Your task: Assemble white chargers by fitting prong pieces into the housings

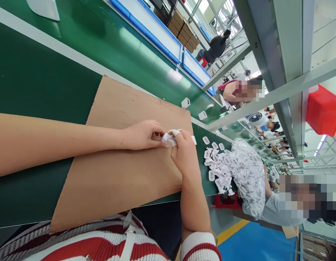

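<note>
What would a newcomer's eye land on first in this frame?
Both hands meet mid-frame over a cardboard sheet: left hand and right hand pinch one small white part. Just beyond lies a heap of white parts on the green bench.

The left hand (pixel 143 135) is seen at the end of a bare forearm stretched in from the left, its fingers curled and pinched together at the tips. The right hand (pixel 184 152) is raised from the near edge on a bent wrist, knuckles up, fingertips closed and met against the left hand's fingertips.
</note>
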`<state>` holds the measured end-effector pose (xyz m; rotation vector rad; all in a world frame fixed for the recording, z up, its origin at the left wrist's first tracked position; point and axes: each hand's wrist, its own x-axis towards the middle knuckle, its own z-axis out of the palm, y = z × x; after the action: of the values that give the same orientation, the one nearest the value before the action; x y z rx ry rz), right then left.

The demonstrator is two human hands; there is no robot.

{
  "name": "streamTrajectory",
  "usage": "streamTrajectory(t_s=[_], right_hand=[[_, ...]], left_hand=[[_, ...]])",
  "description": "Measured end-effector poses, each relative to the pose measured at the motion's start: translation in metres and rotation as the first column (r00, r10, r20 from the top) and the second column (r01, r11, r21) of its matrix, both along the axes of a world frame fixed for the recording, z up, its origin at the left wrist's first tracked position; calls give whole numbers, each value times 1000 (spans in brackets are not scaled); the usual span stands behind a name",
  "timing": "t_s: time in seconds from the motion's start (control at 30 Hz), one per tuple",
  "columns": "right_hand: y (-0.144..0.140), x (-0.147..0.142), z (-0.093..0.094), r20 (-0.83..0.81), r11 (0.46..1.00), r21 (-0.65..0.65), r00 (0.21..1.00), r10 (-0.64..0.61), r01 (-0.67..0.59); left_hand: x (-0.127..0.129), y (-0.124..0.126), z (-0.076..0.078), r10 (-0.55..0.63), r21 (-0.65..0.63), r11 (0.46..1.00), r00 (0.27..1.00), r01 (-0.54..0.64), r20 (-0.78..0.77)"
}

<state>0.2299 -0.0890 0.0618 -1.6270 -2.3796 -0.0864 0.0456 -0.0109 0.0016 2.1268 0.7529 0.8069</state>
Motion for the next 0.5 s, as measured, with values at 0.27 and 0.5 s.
streamTrajectory(t_s=[0.27,0.5], right_hand=[[12,-14,10,131,998,-40,990,-41,47],[14,-3,15,51,994,-85,996,68,-64]], left_hand=[[1,1,-2,17,0,1000,1000,-17,-8],[0,1,-2,6,-44,999,1000,-6,1]])
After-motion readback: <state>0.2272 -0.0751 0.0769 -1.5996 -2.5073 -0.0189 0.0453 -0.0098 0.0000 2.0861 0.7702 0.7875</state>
